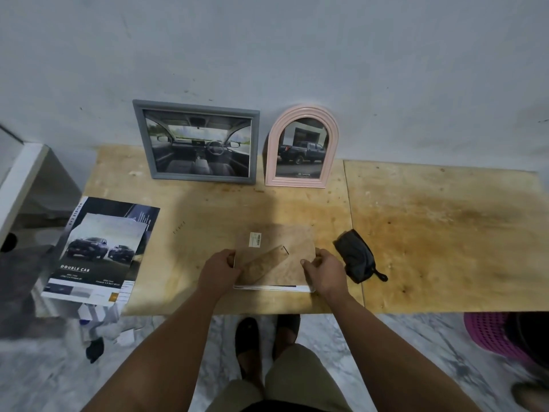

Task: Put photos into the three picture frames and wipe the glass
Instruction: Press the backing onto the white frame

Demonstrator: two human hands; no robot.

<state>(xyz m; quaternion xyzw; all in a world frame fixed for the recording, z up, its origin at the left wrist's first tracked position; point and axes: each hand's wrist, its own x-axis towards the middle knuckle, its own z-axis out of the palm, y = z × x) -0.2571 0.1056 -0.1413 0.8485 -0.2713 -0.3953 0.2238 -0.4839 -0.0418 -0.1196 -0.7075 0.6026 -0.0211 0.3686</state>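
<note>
The left hand (pixel 219 266) and right hand (pixel 321 269) are pinching the face-down third frame (pixel 274 260) by its side edges, likely seating its backing; the cloth (pixel 355 256) is lying just right of it.

Raw plywood table (pixel 430 233), matt, stained and scuffed. On it, a face-down frame's fibreboard backing (pixel 276 257), dull brown with a paper sticker. Right of that backing, a dark crumpled cloth (pixel 355 257). Left of it, glossy printed brochures (pixel 101 251). Behind, glass sheens in the grey frame (pixel 197 144) and the smooth pink frame (pixel 301 147).
</note>
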